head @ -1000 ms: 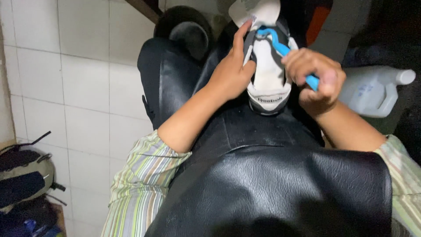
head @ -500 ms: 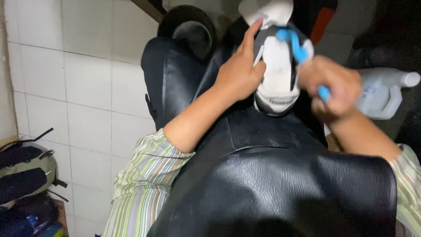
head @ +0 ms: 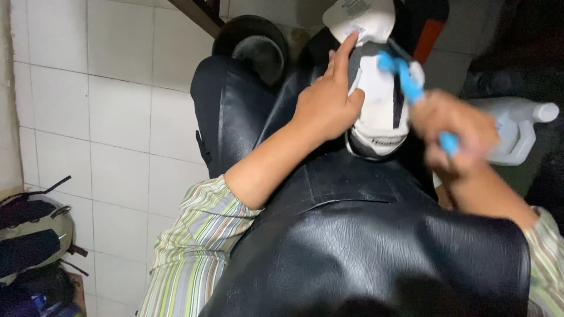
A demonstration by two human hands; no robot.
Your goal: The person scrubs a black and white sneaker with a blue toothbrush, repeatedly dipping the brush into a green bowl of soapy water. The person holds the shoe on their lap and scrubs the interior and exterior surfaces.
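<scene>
White floor tiles [head: 117, 111] lie under everything. On the lap, the left hand [head: 326, 105] is wrapped round a white and black sneaker [head: 379, 111], holding it steady with its sole side up. The right hand [head: 455, 132] (blurry) is closed on a blue plastic brush [head: 411, 88] whose head touches the shoe. A shiny black apron [head: 364, 258] covers the legs, likely to keep them clean. A white plastic jug [head: 517, 129] stands near.

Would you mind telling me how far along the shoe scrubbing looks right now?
In hand: the left hand steadies the white shoe on the lap while the right hand, blurred, works a blue brush over its upper. Whether any part is finished, or how much remains, cannot be told. A white jug stands alongside.
</scene>
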